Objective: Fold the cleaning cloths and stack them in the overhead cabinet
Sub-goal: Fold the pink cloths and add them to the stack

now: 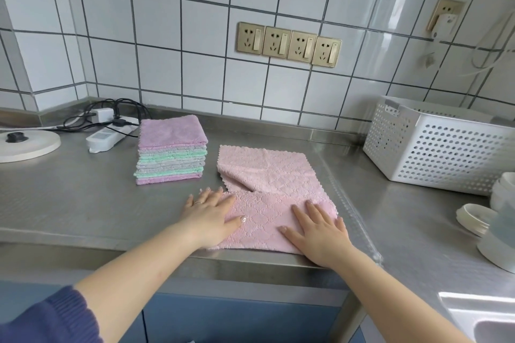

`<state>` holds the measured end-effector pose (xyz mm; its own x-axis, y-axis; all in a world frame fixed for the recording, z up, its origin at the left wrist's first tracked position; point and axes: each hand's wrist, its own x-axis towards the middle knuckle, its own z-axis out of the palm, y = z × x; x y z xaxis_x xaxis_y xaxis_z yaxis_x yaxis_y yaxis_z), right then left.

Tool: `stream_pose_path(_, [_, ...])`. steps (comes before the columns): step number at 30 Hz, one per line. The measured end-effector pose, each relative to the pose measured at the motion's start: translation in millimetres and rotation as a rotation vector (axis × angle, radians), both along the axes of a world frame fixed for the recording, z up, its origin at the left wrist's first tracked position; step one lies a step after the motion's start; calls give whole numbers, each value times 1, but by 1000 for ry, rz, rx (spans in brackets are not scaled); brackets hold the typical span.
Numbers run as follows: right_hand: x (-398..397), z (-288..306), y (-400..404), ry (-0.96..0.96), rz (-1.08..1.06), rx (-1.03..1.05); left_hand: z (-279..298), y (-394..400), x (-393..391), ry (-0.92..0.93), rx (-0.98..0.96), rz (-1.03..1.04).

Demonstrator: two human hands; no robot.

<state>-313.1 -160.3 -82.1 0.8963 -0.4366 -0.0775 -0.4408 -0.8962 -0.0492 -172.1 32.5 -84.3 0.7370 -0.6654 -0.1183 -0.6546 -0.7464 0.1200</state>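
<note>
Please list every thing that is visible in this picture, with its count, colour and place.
pink cloth: one, pink, counter centre, partly folded
cloth stack: one, purple, green, grey, left of pink cloth
basket: one, white, counter right
power strip: one, white, behind stack
round lid: one, white, far left
wall sockets: four, gold, tiled wall
containers: several, white, right edge
left hand: flat on pink cloth
right hand: flat on pink cloth

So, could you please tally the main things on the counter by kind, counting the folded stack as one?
Pink cloth under both hands: 1
Stack of folded cloths: 1
White perforated basket: 1
Power strip: 1
Total: 4
</note>
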Motion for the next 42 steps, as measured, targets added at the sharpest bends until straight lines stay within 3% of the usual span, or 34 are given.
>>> stream_pose_path(6, [-5,-2,-7,-1,-8,-10,1,-1,-2,-17,8,5])
stream_pose_path(9, [-13,4,-14,-44,66,54,11,-2,-16,-212,-35,-80])
stream_pose_path(11, [-22,14,-25,-195,30,233,17,-10,-37,-327,-162,-275])
stream_pose_path(14, [-43,30,-43,-522,-144,592,18,-32,-88,-207,-266,-624])
stream_pose_path(16, [-56,37,-50,-650,-199,606,15,-49,-115,-146,-232,-744])
stream_pose_path(22, [-86,36,-55,-647,-118,507,-1,-87,-147,-208,-211,-640])
stream_pose_path(31, [-89,27,-61,-599,-110,531,-9,-102,-151,-383,-185,-531])
stream_pose_path(33, [-88,25,-62,-611,-122,518,-4,-103,-145,-264,-326,-487])
stream_pose_path(38, [-78,25,-59,-622,-147,510,18,-86,-125,246,-975,-215])
stream_pose_path(42, [-57,29,-53,-668,-147,591,37,-60,-116,390,-1203,-115])
